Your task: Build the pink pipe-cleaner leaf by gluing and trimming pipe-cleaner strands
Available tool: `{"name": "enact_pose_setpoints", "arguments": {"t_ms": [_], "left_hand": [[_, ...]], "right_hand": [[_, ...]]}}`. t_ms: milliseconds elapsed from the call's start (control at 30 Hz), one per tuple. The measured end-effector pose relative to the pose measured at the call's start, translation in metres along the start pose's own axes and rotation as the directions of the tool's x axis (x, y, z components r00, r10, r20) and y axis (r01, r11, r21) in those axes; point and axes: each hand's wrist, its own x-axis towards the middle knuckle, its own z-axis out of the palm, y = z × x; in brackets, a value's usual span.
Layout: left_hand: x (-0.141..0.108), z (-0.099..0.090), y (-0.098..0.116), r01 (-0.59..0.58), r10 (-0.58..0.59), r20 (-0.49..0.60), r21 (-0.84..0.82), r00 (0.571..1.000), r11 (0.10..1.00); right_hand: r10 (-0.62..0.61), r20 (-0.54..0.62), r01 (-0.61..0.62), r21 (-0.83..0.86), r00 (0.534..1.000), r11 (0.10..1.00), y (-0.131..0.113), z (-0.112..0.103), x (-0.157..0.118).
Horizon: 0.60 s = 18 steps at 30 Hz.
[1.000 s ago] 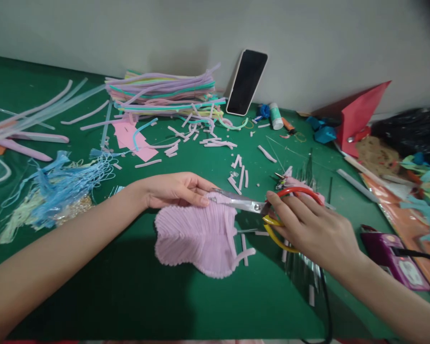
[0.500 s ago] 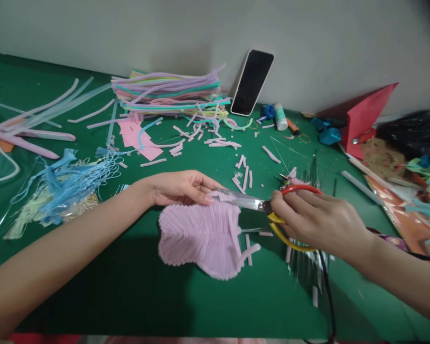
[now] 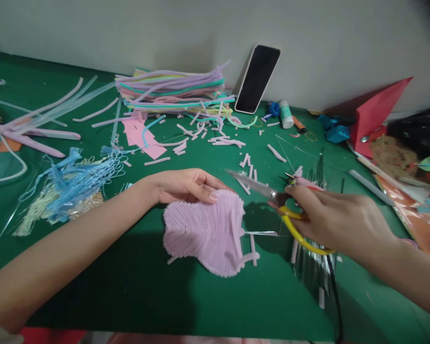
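Observation:
Fingers and thumb of my left hand pinch the top edge of a lilac ribbed piece made of pipe cleaners. A thin clear strip and a short lilac end stick out at the piece's right side. My right hand is closed round the red and yellow handles of the scissors. The blades point left, just above and right of the lilac piece, apart from it. Short lilac offcuts lie beyond the blades.
A pipe cleaner bundle and a leaning phone are at the back. Blue tassels lie left, clear film strips below my right hand. A glue stick and red card stand back right.
The scissors have moved right, off the lilac piece's top edge. My left hand still holds the piece. A small lilac bit now shows below its lower left edge. The view has shifted slightly.

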Motion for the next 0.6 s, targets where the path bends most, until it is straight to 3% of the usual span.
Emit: {"name": "enact_pose_setpoints", "arguments": {"t_ms": [67,133,233,433,533,600], "left_hand": [[-0.001,0.000,0.001,0.016,-0.016,-0.002,0.021,1.000,1.000],[-0.003,0.001,0.003,0.031,-0.031,0.001,0.076,1.000,0.997],[-0.005,0.005,0.007,0.056,-0.055,-0.011,0.188,0.998,0.980],[-0.012,0.014,0.018,0.065,-0.056,-0.036,0.390,0.998,0.918],[-0.017,0.017,0.024,0.028,0.002,-0.057,0.527,0.998,0.849],[-0.019,0.019,0.027,-0.001,0.041,-0.052,0.602,0.998,0.799]], "right_hand": [[0.232,0.170,-0.237,0.010,0.958,0.971,-0.001,0.000,0.002],[0.326,0.325,-0.346,0.005,0.888,0.938,-0.004,0.002,0.006],[0.290,0.461,-0.334,0.015,0.839,0.942,-0.011,0.007,0.013],[0.098,0.647,-0.231,0.124,0.756,0.965,-0.015,0.006,0.023],[0.060,0.598,-0.295,0.304,0.799,0.906,-0.014,-0.005,0.029],[0.044,0.570,-0.414,0.540,0.821,0.733,-0.017,-0.010,0.034]]}}
